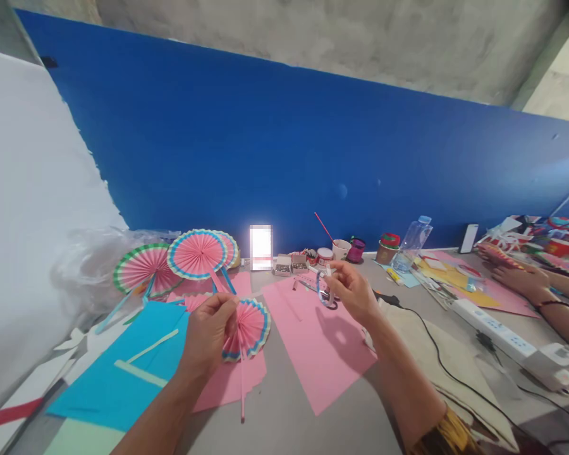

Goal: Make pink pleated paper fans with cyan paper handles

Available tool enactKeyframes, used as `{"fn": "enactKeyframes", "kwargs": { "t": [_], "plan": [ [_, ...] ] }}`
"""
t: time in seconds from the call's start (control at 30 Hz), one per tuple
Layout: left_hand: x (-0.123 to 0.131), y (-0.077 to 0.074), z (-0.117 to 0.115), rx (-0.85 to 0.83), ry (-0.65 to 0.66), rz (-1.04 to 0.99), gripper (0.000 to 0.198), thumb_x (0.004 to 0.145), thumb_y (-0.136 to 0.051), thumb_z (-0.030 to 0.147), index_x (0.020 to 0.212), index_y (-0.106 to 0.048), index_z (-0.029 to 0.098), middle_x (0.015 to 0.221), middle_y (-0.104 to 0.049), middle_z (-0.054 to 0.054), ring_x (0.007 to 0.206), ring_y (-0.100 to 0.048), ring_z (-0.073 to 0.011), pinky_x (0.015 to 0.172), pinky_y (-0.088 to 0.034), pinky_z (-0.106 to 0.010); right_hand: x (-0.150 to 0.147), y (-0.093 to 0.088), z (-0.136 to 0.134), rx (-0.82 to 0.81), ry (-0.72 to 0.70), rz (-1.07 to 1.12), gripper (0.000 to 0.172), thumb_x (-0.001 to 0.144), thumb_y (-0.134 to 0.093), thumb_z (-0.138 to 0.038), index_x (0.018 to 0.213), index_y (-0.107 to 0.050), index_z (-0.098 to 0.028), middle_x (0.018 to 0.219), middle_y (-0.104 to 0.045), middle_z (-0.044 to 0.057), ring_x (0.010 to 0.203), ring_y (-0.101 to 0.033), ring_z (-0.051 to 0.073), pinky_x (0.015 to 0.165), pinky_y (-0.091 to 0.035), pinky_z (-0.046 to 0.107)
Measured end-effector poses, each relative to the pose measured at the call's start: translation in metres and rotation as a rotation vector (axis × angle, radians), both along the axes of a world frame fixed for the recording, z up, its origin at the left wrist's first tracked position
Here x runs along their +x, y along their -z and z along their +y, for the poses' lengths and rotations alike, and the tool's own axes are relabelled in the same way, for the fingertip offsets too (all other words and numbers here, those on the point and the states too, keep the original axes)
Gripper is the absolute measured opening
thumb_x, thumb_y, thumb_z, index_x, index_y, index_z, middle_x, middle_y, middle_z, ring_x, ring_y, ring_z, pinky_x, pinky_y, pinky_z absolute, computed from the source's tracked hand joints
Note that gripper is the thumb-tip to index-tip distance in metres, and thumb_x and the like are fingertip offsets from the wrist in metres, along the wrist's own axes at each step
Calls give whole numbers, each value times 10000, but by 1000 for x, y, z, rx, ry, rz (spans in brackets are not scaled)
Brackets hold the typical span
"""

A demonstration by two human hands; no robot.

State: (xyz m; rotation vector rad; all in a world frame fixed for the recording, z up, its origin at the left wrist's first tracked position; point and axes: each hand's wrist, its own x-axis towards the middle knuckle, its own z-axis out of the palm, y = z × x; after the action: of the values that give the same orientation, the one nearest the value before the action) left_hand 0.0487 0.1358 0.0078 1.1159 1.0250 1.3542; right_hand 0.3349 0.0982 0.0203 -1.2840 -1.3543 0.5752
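My left hand (212, 325) is closed in a pinch at the upper left edge of a small round pleated paper fan (246, 328). That fan is pink with a blue and cream rim and has a pink stick. Whatever the left fingertips hold is hidden. My right hand (353, 289) is raised above a pink paper sheet (320, 354), its thumb and fingers closed on a thin blue-white ring, which looks like a roll of tape (319, 288). A ring-shaped shadow falls on the sheet below. Dark-handled scissors (330, 306) appear just beneath the ring.
Larger paper fans (199, 254) stand at the left behind blue paper (137, 354). A bright phone (261, 248), a paper cup (342, 249) and a plastic bottle (412, 243) line the blue partition. A power strip (493, 328) and another person's hands (521, 281) are at the right.
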Motion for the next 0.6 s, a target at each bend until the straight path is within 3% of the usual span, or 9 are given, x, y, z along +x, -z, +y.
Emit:
{"fn": "enactKeyframes", "kwargs": {
  "t": [0.17, 0.23, 0.33, 0.4, 0.5, 0.6],
  "plan": [
    [2, 7, 2, -14, 25, 21, 264, 698, -749, 369, 648, -576, 177, 444, -458, 76, 420, -366, -57, 406, -264, -169, -3, -6, -31, 32, -25, -285, 298, 868, -615, -259, 1163, -602, -219, 651, -549, -72, 638, -526, 133, 648, -406, 260],
    [4, 9, -3, -6, 66, 63, 256, 717, -739, 377, 666, -588, 177, 443, -465, 72, 421, -379, -63, 408, -289, -172, -7, -4, -42, -42, -113, -337, 481, 857, -634, -220, 1330, -542, -227, 673, -584, -75, 661, -552, 134, 671, -418, 262],
    [9, 11, -10, -23, 150, 106, 250, 739, -728, 384, 681, -593, 181, 460, -484, 66, 425, -423, -76, 411, -327, -181, -12, 1, -55, -123, -254, -356, 868, 835, -663, -173, 1589, -243, -260, 702, -611, -86, 673, -574, 134, 702, -443, 265],
    [10, 12, -12, -38, 182, 126, 244, 748, -728, 386, 696, -602, 183, 477, -497, 63, 427, -448, -82, 411, -345, -187, -14, 5, -62, -111, -275, -359, 960, 842, -665, -170, 1628, -125, -279, 710, -616, -84, 682, -581, 137, 726, -457, 273],
    [10, 12, -11, -32, 177, 116, 236, 748, -737, 378, 709, -613, 182, 487, -495, 66, 431, -440, -76, 414, -348, -184, -8, 15, -66, -39, -211, -447, 898, 889, -630, -202, 1633, -134, -295, 739, -628, -57, 700, -583, 152, 731, -463, 288],
    [10, 9, -10, -69, 195, 37, 251, 720, -765, 361, 696, -592, 181, 501, -490, 70, 438, -415, -62, 411, -314, -171, 10, 27, -63, 31, -28, -670, 767, 917, -589, -232, 1610, -262, -276, 787, -657, -5, 724, -587, 182, 718, -452, 309]
  ]
}}
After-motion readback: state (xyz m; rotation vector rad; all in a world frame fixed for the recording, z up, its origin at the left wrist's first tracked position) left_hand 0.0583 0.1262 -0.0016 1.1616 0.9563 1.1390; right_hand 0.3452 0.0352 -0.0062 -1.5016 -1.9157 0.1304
